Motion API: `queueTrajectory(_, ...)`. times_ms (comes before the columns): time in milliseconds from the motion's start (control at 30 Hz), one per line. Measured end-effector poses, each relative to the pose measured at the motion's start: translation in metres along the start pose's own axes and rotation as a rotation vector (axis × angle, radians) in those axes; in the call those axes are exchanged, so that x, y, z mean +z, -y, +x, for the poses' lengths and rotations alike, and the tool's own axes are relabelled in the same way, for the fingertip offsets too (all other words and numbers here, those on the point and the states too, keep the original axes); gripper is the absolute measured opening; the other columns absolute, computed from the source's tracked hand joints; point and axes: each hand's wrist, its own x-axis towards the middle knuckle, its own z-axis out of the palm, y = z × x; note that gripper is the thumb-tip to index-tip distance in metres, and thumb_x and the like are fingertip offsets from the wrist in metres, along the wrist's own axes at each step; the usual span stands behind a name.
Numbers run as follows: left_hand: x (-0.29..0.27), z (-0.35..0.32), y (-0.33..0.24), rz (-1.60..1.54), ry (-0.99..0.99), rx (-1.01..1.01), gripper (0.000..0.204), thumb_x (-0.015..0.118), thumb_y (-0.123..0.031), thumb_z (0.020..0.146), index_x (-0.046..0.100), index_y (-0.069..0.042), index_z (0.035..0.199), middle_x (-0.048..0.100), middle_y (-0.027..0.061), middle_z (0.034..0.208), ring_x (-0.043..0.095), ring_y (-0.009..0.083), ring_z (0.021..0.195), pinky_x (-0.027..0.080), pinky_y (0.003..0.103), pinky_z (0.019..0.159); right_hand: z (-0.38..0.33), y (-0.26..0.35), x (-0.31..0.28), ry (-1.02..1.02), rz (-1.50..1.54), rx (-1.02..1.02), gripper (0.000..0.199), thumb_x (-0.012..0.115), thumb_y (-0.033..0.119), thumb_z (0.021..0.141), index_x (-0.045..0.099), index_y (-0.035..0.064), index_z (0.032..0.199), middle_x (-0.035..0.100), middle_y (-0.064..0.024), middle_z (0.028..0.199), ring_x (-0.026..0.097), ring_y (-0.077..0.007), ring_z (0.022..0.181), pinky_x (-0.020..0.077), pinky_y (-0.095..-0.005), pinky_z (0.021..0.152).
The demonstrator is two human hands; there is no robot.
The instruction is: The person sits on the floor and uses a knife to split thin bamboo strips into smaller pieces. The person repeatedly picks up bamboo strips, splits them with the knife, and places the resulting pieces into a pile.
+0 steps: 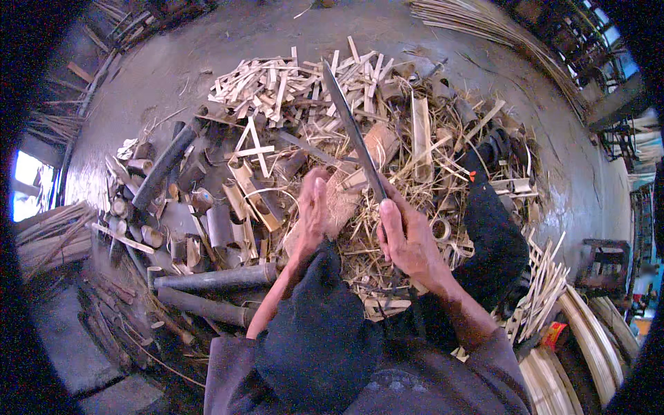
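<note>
Knife (351, 128): above the log (344, 209) in view, blade slanting up and away past its far end. Can't tell if blade touches the log. Right hand (408, 238), just right of the log, has the handle, fingers wrapped round it, thumb along the top. Left hand (315, 207) is at the log's left side, motion-blurred; can't tell if its fingers are gripping anything or loose. Small pale wood piece (355, 181) at the log, beside the blade.

Further out, all relative to the log:
- Right: straw-like shavings (398, 200), then a black-clothed leg (492, 225).
- Far right: split bamboo half (420, 135), hollow face up.
- Beyond: heap of short pale sticks (252, 86).
- Left: cut bamboo tubes (220, 225), plus a long dark pole (166, 166) lying at an angle.
- Near left: thick dark bamboo length (218, 278).
- Near right, well apart: bundle of thin pale strips (543, 297).

Grey floor (176, 83) surrounds the lot.
</note>
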Motion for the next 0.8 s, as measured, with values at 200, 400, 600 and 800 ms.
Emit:
queueTrajectory(200,-0.069,-0.04,-0.018,0.732,-0.31,0.05,0.032,0.046,-0.025,0.097,0.053,0.001,0.114,0.057,0.0068,0.102,0.053,0.0155,0.09,0.043,0.027,0.08,-0.008,-0.003,-0.029,0.154,0.292,-0.079,0.045,0.039,0.04,0.099,0.047,0.0059,0.128,0.05,0.0,0.062,0.044,-0.0083,0.045,0.0382,-0.024,0.041)
queueTrajectory(400,-0.086,-0.039,0.008,0.478,-0.214,-0.109,0.03,0.051,-0.024,0.094,0.055,0.0,0.112,0.055,0.0016,0.089,0.051,0.0098,0.079,0.043,0.024,0.067,0.029,-0.027,-0.007,0.003,-0.011,-0.045,0.054,0.037,0.039,0.1,0.03,0.01,0.145,0.046,0.0014,0.062,0.041,-0.007,0.044,0.0379,-0.024,0.041)
queueTrajectory(600,-0.104,-0.047,-0.019,0.619,-0.316,0.072,0.031,0.052,-0.028,0.094,0.06,0.001,0.103,0.062,0.0066,0.094,0.056,0.0161,0.087,0.044,0.029,0.078,0.014,0.019,-0.028,0.041,-0.138,-0.077,0.052,0.036,0.039,0.1,0.036,0.0049,0.139,0.051,-0.0062,0.067,0.052,-0.0156,0.06,0.0445,-0.0307,0.056)
queueTrajectory(800,0.028,0.01,-0.098,0.613,-0.004,0.443,0.028,0.061,-0.022,0.088,0.059,-0.001,0.106,0.06,0.0114,0.101,0.06,0.0217,0.088,0.046,0.035,0.084,0.061,-0.081,-0.011,-0.044,-0.156,-0.162,0.048,0.041,0.037,0.099,0.044,0.005,0.134,0.052,-0.0041,0.073,0.051,-0.0141,0.061,0.0457,-0.0309,0.058)
